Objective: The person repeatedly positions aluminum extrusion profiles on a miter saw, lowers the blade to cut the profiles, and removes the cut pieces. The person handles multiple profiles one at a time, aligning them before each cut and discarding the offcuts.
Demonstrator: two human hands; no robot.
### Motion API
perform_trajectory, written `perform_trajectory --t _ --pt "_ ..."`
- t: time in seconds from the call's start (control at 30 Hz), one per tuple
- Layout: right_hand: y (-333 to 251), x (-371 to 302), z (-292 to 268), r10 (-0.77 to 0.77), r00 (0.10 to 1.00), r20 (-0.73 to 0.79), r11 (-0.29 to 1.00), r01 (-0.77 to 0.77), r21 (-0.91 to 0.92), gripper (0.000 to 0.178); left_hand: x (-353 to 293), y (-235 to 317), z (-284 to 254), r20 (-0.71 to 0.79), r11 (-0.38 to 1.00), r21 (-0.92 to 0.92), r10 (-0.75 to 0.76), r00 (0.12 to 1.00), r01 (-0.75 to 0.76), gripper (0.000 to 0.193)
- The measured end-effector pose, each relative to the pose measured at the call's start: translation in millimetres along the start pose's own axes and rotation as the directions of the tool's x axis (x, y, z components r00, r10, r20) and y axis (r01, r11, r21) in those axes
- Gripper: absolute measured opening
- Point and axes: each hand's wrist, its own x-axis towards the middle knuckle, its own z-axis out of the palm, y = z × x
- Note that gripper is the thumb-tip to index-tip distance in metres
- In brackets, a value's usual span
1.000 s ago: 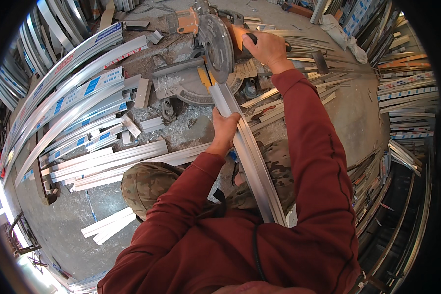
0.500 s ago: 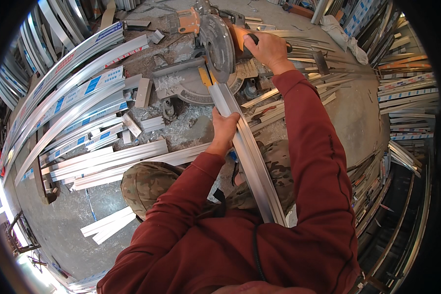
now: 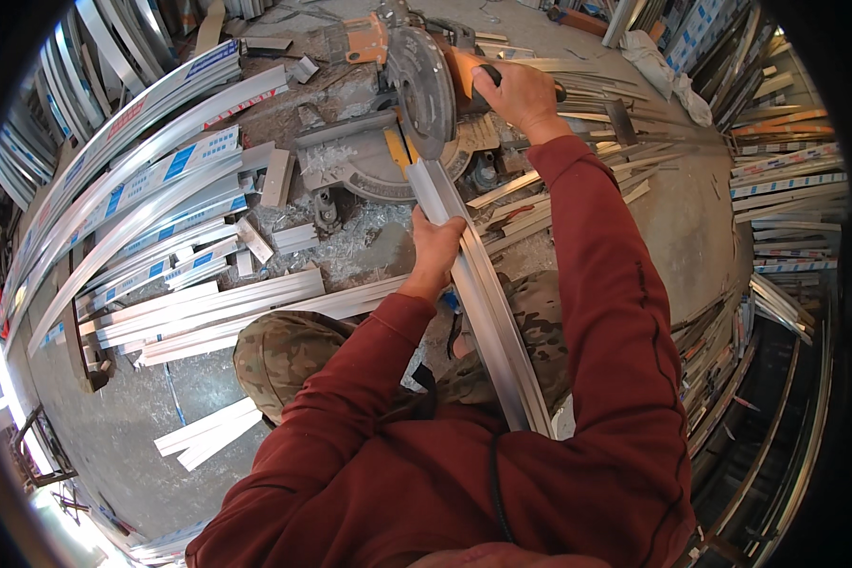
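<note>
My left hand (image 3: 436, 248) is wrapped round a long silver metal profile (image 3: 490, 312), thumb on top. The profile slants from beside my body up to the base of an orange and black miter saw (image 3: 422, 90). Its far end lies by the yellow insert (image 3: 398, 148) in the round saw table (image 3: 374, 173). My right hand (image 3: 521, 97) is closed round the saw's black and orange handle (image 3: 486, 83). The blade guard stands just above the far end of the profile; whether the blade is turning I cannot tell.
Long metal profiles, some with printed film (image 3: 175, 166), lie in bundles on the left. Short offcuts (image 3: 276, 178) and shavings litter the floor by the saw. More strips (image 3: 540, 204) spread to the right, and racks of profiles (image 3: 786, 180) stand at the far right.
Almost nothing differs. Both hands keep their grips, and the saw and the profile stay in place.
</note>
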Motion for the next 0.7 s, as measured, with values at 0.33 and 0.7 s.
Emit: perform_trajectory --t 0.33,0.7 --pt "-4.2 1.9 -4.8 0.008 1.0 0.015 1.0 -0.008 0.027 0.048 4.2 -9.1 3.1 0.013 1.0 0.02 -0.012 1.0 0.012 0.058" --pt "-3.4 -1.3 -3.2 0.004 1.0 -0.004 1.0 -0.004 0.022 0.046 2.8 -9.5 7.2 0.03 1.0 0.017 -0.006 1.0 0.006 0.063"
